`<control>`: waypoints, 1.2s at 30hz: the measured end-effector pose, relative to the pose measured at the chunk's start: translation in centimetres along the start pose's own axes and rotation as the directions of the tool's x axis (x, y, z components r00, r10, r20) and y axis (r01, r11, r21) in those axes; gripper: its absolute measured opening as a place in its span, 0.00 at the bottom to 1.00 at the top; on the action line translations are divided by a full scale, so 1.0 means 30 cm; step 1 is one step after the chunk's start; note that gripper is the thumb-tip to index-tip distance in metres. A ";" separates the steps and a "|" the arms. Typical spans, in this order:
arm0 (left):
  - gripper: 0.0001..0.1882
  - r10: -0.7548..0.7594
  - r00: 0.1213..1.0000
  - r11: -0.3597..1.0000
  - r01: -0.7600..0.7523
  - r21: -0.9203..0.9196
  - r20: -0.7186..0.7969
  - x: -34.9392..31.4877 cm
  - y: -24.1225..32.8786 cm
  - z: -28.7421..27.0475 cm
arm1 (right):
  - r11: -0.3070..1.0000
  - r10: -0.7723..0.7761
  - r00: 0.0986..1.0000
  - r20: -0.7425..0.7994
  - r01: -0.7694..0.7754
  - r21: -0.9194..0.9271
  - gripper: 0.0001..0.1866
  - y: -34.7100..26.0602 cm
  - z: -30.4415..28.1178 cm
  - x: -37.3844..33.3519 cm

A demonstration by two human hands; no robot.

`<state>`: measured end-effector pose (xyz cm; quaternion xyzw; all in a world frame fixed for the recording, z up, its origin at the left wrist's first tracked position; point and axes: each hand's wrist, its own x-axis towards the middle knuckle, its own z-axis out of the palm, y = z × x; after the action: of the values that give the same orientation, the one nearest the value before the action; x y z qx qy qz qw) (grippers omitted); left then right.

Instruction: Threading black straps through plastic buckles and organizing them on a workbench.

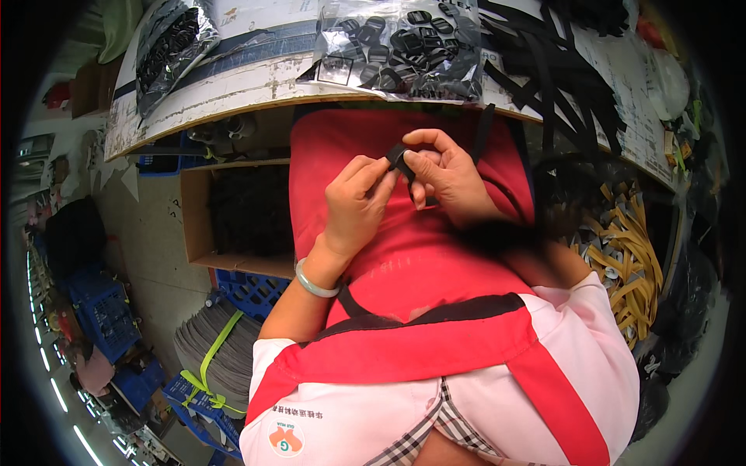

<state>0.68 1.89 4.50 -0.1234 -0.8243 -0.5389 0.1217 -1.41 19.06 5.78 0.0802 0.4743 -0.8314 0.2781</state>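
Above my red apron (412, 241), both hands meet at a small black buckle (397, 158) with black webbing strap at it. My left hand (356, 194) is closed, thumb and fingertips pinching the buckle's left side. From the other side my right hand (447, 172) grips the buckle and strap between thumb and bent fingers. A short piece of strap (410, 174) hangs down between the hands. How the strap passes through the buckle is too small to tell. Beyond the hands, a clear plastic bag (342, 74) of several black buckles lies on the worktable (256, 85).
Loose black straps (556, 70) hang over the table's right edge. A second plastic bag (172, 46) lies at its left. Below left stand a cardboard box (194, 225), a blue crate (256, 291) and a grey coil (214, 349). Yellow straps (629, 256) lie at right.
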 end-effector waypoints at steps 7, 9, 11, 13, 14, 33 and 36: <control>0.10 -0.575 0.767 0.497 0.604 -0.623 0.285 -0.009 0.002 -0.032 | 0.994 0.009 1.000 0.023 -0.007 -0.107 0.10 -0.027 -0.009 0.000; 0.13 -0.647 0.608 0.166 0.702 -0.693 0.461 -0.008 -0.029 -0.026 | 0.955 -0.018 1.000 0.018 0.022 -0.297 0.09 0.010 -0.039 0.012; 0.13 -0.631 0.642 0.196 0.674 -0.712 0.435 0.004 -0.021 -0.008 | 0.847 -0.259 0.964 0.065 0.259 -0.464 0.08 0.023 -0.025 0.012; 0.11 -0.601 0.735 0.357 0.599 -0.717 0.314 0.014 0.008 -0.004 | 0.649 -0.600 0.756 0.260 0.651 -0.394 0.07 0.003 0.008 -0.027; 0.11 -0.605 0.733 0.354 0.597 -0.720 0.311 0.017 0.016 -0.010 | 0.671 -0.596 0.770 0.228 0.634 -0.384 0.07 -0.028 0.043 -0.060; 0.08 -0.304 0.946 0.819 0.320 -0.475 0.114 -0.016 0.004 0.001 | 0.977 -0.089 0.996 -0.001 0.088 -0.194 0.15 -0.019 -0.026 -0.001; 0.08 -0.292 0.936 0.781 0.351 -0.517 0.194 -0.028 0.006 -0.004 | 0.968 0.234 0.962 0.139 -0.216 -0.131 0.11 -0.024 -0.095 0.011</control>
<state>1.55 1.77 4.42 -0.0380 -0.6513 -0.7559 -0.0550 -2.45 21.59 4.65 0.0533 0.4864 -0.7694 0.4105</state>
